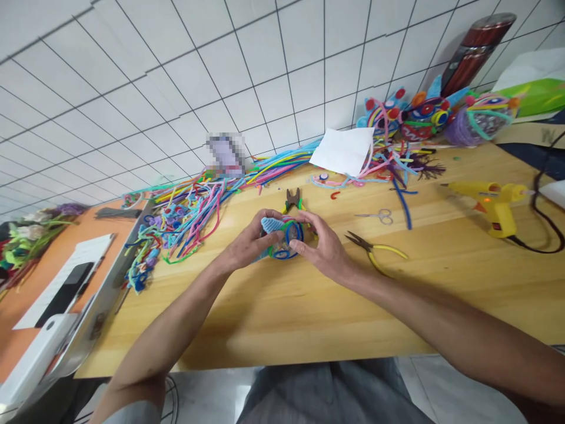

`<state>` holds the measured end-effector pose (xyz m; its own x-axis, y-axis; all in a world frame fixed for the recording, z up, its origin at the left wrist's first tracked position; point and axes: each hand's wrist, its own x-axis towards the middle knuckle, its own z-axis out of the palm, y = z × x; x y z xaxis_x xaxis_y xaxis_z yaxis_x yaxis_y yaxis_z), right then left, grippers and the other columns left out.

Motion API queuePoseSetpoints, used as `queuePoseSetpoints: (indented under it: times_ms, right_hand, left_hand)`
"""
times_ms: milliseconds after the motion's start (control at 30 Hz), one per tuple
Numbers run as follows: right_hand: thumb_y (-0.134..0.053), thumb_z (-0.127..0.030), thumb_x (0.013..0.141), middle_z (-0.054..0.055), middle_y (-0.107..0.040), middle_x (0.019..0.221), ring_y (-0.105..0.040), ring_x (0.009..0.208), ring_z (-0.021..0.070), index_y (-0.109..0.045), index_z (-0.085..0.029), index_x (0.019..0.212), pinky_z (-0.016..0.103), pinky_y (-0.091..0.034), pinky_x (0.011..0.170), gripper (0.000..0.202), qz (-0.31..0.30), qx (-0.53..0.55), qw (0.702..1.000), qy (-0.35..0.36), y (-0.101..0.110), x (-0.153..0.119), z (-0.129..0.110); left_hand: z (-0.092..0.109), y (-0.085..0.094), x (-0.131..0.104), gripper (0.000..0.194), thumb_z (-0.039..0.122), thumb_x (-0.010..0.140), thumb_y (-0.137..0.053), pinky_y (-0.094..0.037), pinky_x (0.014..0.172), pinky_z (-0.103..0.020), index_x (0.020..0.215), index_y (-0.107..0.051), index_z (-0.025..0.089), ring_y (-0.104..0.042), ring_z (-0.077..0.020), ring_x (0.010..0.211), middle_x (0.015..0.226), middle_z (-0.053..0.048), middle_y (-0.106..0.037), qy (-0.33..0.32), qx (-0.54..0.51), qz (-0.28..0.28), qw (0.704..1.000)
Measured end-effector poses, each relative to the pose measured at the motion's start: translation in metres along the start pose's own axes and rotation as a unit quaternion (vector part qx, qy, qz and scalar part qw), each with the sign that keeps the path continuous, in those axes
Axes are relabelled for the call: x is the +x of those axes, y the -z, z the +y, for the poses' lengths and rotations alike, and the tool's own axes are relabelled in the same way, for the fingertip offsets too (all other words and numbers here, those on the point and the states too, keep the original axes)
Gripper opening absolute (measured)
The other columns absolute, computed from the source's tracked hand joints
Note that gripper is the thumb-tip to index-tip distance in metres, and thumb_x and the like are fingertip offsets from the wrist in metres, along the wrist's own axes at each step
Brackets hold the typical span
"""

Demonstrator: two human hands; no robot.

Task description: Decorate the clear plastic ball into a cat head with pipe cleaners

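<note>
Both hands hold a small rounded craft figure (282, 249) made with pipe cleaners, low over the middle of the wooden table. It has a light blue pointed piece at its upper left and blue and green loops on its front. My left hand (251, 240) grips its left side, thumb across the front. On the other side, my right hand (324, 244) has fingers and thumb closed on the blue loop area. Just behind the figure lie pliers (293, 200) with dark jaws. Yellow-handled long-nose pliers (375, 250) rest to the right of my right hand.
A yellow glue gun (497, 203) with a black cord stands at the right. Small scissors (377, 217) lie nearer. Bundled pipe cleaners (207, 203) spread along the back left. White paper (343, 152), finished-looking figures (426, 115) and a red flask (479, 50) line the tiled wall.
</note>
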<state>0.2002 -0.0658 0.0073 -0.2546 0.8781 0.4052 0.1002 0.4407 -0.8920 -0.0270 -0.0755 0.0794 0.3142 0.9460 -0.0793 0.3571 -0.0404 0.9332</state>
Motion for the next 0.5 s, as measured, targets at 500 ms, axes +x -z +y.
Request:
queuePoseSetpoints:
  times_ms: [500]
  right_hand:
    - [-0.065,-0.035,0.103,0.008,-0.081,0.123,-0.076,0.114,0.0274,-0.069,-0.028,0.131,0.047,-0.063,0.099,0.029,0.065,-0.056,0.995,0.043,0.017,0.013,-0.008]
  left_hand:
    - [-0.006,-0.003,-0.005,0.046,0.051,0.097,-0.074,-0.056,0.094,-0.035,0.129,-0.055,0.025,-0.066,-0.0208,0.109,0.129,-0.007,-0.069,-0.018,-0.007,0.006,1.000]
